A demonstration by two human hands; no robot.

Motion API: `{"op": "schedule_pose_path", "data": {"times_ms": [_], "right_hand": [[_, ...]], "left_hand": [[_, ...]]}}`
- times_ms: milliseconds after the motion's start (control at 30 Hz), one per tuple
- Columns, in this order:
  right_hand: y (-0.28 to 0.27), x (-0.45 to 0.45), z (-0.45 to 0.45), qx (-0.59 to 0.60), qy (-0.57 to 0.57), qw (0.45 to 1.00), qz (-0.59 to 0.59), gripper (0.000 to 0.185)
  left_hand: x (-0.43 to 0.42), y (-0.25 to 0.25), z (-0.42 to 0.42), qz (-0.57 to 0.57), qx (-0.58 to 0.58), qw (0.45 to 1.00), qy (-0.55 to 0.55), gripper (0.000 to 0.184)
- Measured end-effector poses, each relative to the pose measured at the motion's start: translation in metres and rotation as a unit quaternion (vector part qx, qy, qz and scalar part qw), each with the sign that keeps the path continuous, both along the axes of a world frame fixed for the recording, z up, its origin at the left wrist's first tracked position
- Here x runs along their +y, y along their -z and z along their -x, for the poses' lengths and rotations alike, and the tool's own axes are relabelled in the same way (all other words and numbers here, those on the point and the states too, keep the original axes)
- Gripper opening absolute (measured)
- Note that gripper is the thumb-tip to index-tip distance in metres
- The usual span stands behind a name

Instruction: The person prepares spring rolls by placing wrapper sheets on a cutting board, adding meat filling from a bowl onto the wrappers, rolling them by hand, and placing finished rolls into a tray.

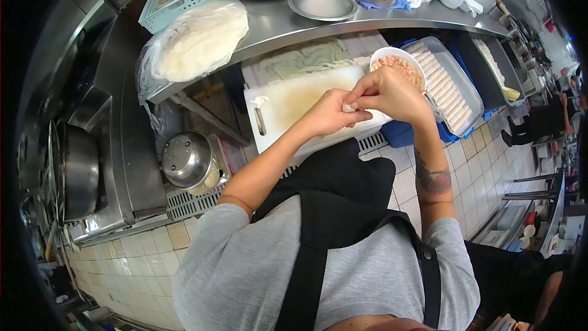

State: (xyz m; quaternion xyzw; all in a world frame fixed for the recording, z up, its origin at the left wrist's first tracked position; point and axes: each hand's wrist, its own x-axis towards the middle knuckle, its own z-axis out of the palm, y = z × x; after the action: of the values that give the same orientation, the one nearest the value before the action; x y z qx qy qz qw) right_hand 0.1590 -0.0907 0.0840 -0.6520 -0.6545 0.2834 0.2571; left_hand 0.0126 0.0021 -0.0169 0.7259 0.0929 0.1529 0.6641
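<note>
Over a white cutting board [288, 95], both my hands meet with the fingers pinched together. Between them shows the end of a small pale roll [348, 108]; the rest is hidden by my fingers. My left hand [329, 114] grips it from the left, and my right hand [395, 93] closes on it from above right. Just behind my right hand stands a white bowl [375, 55] of pinkish chopped filling [398, 64]. Right of it, a clear plastic tray [474, 95] holds rows of pale uncooked rolls [446, 89].
A stack of pale round wrappers [205, 40] in plastic lies on the steel shelf [269, 30], near a shallow metal dish [323, 5] and pots. A dark tray [490, 55] stands far right. A steel colander [187, 159] sits low left. People stand at the right.
</note>
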Motion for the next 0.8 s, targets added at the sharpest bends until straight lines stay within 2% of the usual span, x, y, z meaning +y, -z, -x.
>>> {"op": "schedule_pose_path", "data": {"times_ms": [67, 167, 267, 367, 400, 467, 500, 533, 567, 600, 700, 733, 800], "right_hand": [[-0.005, 0.003, 0.005, -0.016, 0.001, 1.0, 0.027, 0.009], [0.003, 0.012, -0.004, -0.027, -0.056, 0.998, 0.006, 0.016], [0.026, 0.023, -0.015, 0.083, -0.043, 0.994, 0.056, 0.023], [0.058, 0.023, -0.019, 0.319, 0.0, 0.948, 0.013, 0.028], [0.071, 0.02, -0.022, 0.497, 0.021, 0.867, 0.027, 0.035], [0.098, 0.016, -0.011, 0.419, -0.001, 0.907, -0.04, 0.047], [0.111, 0.013, -0.004, 0.379, -0.012, 0.922, -0.073, 0.054], [0.124, 0.009, 0.003, 0.322, -0.045, 0.945, -0.024, 0.069], [0.133, 0.006, 0.01, 0.243, -0.014, 0.97, 0.007, 0.061], [0.132, 0.008, 0.015, 0.178, 0.019, 0.984, 0.02, 0.055], [0.132, 0.017, 0.018, -0.018, 0.062, 0.998, 0.009, 0.041], [0.132, 0.019, 0.018, -0.082, 0.065, 0.995, -0.002, 0.037], [0.148, 0.024, 0.016, -0.121, 0.071, 0.99, -0.003, 0.041]], "left_hand": [[-0.002, -0.007, 0.003, -0.014, 0.021, 1.0, 0.005, 0.019], [0.002, 0.001, 0.003, -0.042, 0.041, 0.998, 0.009, 0.02], [0.001, -0.001, 0.005, -0.021, 0.039, 0.999, -0.005, 0.021], [0.004, -0.007, 0.006, 0.045, -0.013, 0.998, -0.044, 0.021], [0.007, -0.006, 0.009, 0.079, -0.041, 0.995, -0.055, 0.022], [0.014, -0.003, 0.014, 0.148, -0.096, 0.981, -0.076, 0.025], [0.019, 0.004, 0.013, 0.2, -0.161, 0.964, -0.07, 0.027], [0.025, 0.016, 0.011, 0.25, -0.223, 0.94, -0.062, 0.029], [0.03, 0.026, 0.011, 0.299, -0.283, 0.91, -0.053, 0.031], [0.035, 0.031, 0.016, 0.361, -0.276, 0.89, -0.037, 0.037], [0.044, 0.051, 0.021, 0.446, -0.284, 0.832, -0.171, 0.039], [0.057, 0.078, 0.026, 0.451, -0.291, 0.823, -0.187, 0.035], [0.066, 0.103, 0.032, 0.423, -0.249, 0.815, -0.307, 0.032]]}}
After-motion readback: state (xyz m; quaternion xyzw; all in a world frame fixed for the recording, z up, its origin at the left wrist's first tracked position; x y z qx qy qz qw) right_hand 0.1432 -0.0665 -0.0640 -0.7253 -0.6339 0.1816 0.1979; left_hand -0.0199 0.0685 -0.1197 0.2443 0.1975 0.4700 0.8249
